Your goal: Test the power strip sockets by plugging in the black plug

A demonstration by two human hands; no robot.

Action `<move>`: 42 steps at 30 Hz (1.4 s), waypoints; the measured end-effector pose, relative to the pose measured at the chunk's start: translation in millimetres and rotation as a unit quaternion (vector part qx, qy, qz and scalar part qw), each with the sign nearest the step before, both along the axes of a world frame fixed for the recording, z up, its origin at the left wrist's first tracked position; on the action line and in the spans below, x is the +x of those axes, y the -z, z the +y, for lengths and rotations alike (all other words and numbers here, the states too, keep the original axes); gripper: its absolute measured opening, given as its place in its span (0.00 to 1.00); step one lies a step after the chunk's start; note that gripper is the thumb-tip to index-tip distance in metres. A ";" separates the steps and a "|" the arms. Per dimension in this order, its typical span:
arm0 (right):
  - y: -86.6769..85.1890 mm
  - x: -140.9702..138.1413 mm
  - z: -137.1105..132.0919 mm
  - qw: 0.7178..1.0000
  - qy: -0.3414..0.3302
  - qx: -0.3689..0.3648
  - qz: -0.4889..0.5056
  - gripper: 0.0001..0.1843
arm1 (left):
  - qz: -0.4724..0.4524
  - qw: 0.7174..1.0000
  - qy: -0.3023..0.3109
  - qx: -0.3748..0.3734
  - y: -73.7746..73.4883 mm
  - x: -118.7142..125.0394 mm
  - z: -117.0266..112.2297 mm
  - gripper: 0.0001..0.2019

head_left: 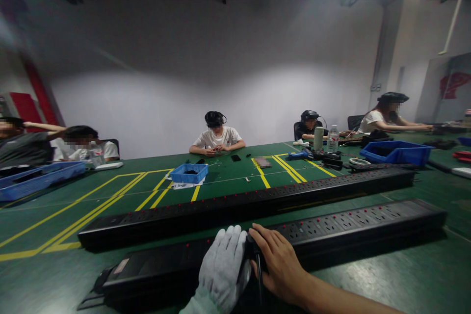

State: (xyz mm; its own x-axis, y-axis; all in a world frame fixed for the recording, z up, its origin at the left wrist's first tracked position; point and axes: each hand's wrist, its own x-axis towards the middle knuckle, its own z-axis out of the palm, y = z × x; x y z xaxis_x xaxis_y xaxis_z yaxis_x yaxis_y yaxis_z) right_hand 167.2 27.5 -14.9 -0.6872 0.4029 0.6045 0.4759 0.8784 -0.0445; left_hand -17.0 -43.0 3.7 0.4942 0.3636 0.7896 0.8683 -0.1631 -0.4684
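My left hand [223,267], in a white glove, lies on top of the near long black power strip [353,228] with its fingers close together and curled over it. My bare right hand [279,265] is beside it, fingers closed round a thin dark tool [257,267] whose shaft points down at the strip. A second long black power strip [257,203] lies parallel just behind the first on the green table [110,196].
Several other people sit at the far side and ends of the table. A small blue bin [189,173] stands mid-table, larger blue bins at the left [37,179] and right [399,152]. Bottles [333,138] and tools are near the right.
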 end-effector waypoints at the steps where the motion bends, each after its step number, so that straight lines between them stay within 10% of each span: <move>1: 0.1 -0.1 -0.1 1.000 0.000 0.001 0.002 0.36 | -0.001 1.000 -0.001 0.000 0.4 0.0 0.2 0.18; 42: 0.5 0.5 -0.1 1.000 -0.004 0.004 0.012 0.37 | -0.020 1.000 0.003 -0.011 9.3 -1.1 2.0 0.19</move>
State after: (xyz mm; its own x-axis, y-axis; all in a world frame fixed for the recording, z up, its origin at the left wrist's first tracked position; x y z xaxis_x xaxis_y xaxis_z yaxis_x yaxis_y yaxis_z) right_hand 167.8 27.5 -15.4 -0.6749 0.3925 0.6248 0.4684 0.8822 -0.0482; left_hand -18.1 -41.0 -5.5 0.4638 0.3790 0.8008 0.8857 -0.1781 -0.4287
